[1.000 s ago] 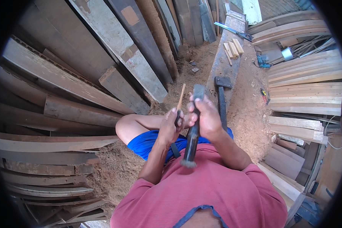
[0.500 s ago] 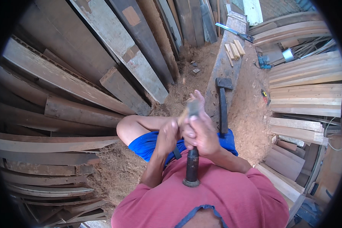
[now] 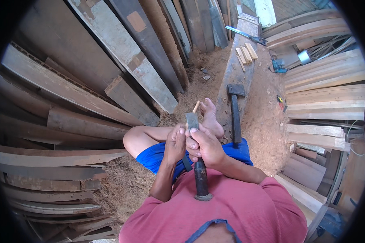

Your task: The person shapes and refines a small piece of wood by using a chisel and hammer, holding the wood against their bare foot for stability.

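Gripping the chisel (image 3: pixel 197 162), a stiff, weighty steel tool best held mid-handle, the right hand (image 3: pixel 205 146) is closed around it above the lap, while the left hand (image 3: pixel 175 142) pinches a thin, light, breakable wooden peg (image 3: pixel 196 107) against the blade.

The right hand (image 3: pixel 205 148) is closed around a chisel (image 3: pixel 198 162), its flat blade pointing away from the body and its dark handle end near the red shirt (image 3: pixel 239 214). The left hand (image 3: pixel 175 143) pinches a thin wooden stick (image 3: pixel 196 107) against the blade. Beyond the hands a bare foot (image 3: pixel 211 117) rests beside a long wooden bench (image 3: pixel 241 48), where a hammer (image 3: pixel 234 109) lies. Small wood pieces (image 3: pixel 245 54) and a saw (image 3: pixel 247 35) sit farther along it. Sawdust (image 3: pixel 267 121) covers the ground, and planks (image 3: pixel 121 52) lean at the left.
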`<state>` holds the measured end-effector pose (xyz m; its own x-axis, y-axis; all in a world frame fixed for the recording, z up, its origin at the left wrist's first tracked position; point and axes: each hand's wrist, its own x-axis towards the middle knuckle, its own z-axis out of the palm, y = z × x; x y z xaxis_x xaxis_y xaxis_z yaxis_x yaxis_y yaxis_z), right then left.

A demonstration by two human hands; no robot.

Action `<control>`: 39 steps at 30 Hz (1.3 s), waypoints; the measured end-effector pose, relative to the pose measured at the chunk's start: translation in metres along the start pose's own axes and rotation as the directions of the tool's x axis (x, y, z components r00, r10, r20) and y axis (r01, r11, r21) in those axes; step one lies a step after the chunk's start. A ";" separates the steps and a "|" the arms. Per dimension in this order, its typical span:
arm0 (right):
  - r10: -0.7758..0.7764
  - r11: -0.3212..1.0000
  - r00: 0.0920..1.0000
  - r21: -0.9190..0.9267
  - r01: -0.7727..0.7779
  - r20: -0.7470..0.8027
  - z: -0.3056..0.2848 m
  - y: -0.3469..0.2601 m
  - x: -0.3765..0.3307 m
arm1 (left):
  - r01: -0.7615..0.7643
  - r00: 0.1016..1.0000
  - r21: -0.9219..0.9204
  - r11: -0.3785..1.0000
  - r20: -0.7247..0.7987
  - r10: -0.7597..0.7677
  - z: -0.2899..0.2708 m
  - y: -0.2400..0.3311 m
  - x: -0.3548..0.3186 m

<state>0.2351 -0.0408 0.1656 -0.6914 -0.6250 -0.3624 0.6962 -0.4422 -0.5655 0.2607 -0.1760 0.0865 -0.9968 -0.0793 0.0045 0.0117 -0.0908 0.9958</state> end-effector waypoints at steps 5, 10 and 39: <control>-0.206 0.977 0.971 0.023 0.210 -0.125 -0.006 -0.025 -0.029 | -0.098 0.987 0.219 0.971 0.143 0.068 -0.013 -0.006 -0.038; -0.272 0.958 0.950 -0.136 0.252 -0.154 -0.039 -0.050 -0.019 | 0.270 0.963 -0.314 0.910 0.087 -0.255 -0.020 -0.021 -0.060; 0.033 0.997 0.999 0.068 -0.035 0.027 -0.001 0.007 0.004 | 0.230 0.973 -0.303 0.925 0.062 -0.221 -0.003 0.002 -0.006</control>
<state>0.2371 -0.0455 0.1593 -0.6624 -0.6567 -0.3605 0.7314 -0.4630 -0.5006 0.2673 -0.1788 0.0882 -0.9776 0.0048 -0.2104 -0.1945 -0.4027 0.8944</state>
